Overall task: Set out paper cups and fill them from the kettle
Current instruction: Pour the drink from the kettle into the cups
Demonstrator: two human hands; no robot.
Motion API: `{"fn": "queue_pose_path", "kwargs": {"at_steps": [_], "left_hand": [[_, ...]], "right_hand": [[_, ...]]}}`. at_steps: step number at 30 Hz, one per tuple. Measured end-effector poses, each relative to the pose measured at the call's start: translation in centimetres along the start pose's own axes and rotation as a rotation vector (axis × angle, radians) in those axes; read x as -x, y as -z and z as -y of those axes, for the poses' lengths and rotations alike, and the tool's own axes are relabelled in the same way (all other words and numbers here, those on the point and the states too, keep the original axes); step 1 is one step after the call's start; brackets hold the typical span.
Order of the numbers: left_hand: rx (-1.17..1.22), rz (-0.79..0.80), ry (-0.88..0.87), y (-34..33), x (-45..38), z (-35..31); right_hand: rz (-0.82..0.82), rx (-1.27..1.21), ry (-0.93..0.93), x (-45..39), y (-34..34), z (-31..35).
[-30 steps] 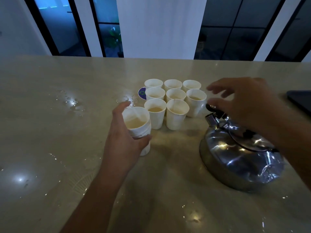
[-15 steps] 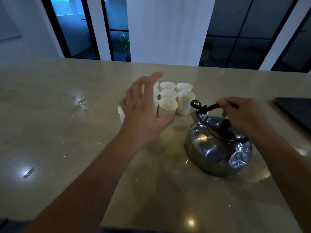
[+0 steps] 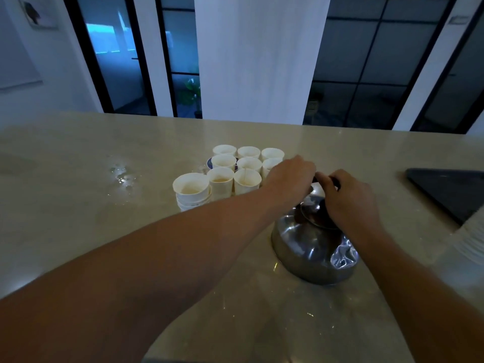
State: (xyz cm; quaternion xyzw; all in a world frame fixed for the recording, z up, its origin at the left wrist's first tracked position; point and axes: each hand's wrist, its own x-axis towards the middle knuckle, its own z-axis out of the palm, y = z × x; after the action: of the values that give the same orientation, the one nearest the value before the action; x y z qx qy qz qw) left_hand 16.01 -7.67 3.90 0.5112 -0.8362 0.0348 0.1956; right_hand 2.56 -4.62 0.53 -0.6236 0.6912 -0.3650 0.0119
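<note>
A dented steel kettle (image 3: 311, 247) with a black handle stands on the beige counter (image 3: 78, 218), right of centre. My right hand (image 3: 349, 203) is closed around the handle above the lid. My left hand (image 3: 289, 176) reaches across, and its fingers curl down over the spout end of the handle, hiding the spout. Several white paper cups (image 3: 247, 163) stand in a tight block just left of and behind the kettle, some holding pale liquid. At the block's front left a short stack of cups (image 3: 192, 192) has liquid in the top cup.
A small puddle of water (image 3: 121, 175) lies on the counter to the left of the cups. A dark flat panel (image 3: 447, 192) sits at the right edge. A blue round thing (image 3: 210, 162) peeks out under the cups. Something white and ribbed (image 3: 471, 242) shows at the far right.
My left hand let go of the cup stack, swung right over the cups and came down on the kettle's spout end. My right hand closed on the handle. The view pulled back.
</note>
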Motion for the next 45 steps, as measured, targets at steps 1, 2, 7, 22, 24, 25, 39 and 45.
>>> {"fn": "queue_pose_path", "kwargs": {"at_steps": [1, 2, 7, 22, 24, 25, 39, 45], "left_hand": [[0.006, 0.015, 0.008, -0.1, -0.1, 0.1], [0.019, 0.033, 0.019, -0.1, -0.2, 0.2], [0.044, 0.047, 0.035, 0.0, 0.0, 0.4], [-0.075, 0.129, -0.147, 3.2, 1.3, 1.0], [-0.079, 0.116, -0.162, 4.2, 0.9, 1.3], [-0.08, 0.109, -0.163, 4.8, 0.6, 1.4], [-0.137, 0.097, -0.16, 7.5, -2.7, 5.7], [-0.119, 0.081, -0.125, 7.0, -2.9, 7.4]], "right_hand": [[0.003, 0.002, -0.007, 0.0, 0.0, 0.0], [0.016, 0.005, -0.011, 0.0, 0.1, -0.1], [0.148, 0.055, -0.002, 0.0, 1.1, 0.5], [0.185, 0.11, 0.157, 0.7, 2.2, 1.4], [0.172, 0.117, 0.171, 0.1, 2.8, 2.0], [0.167, 0.121, 0.18, -0.4, 3.1, 2.4], [0.216, 0.208, 0.282, -4.8, 3.8, 7.5], [0.269, 0.38, 0.399, -6.0, 3.0, 8.9]]}}
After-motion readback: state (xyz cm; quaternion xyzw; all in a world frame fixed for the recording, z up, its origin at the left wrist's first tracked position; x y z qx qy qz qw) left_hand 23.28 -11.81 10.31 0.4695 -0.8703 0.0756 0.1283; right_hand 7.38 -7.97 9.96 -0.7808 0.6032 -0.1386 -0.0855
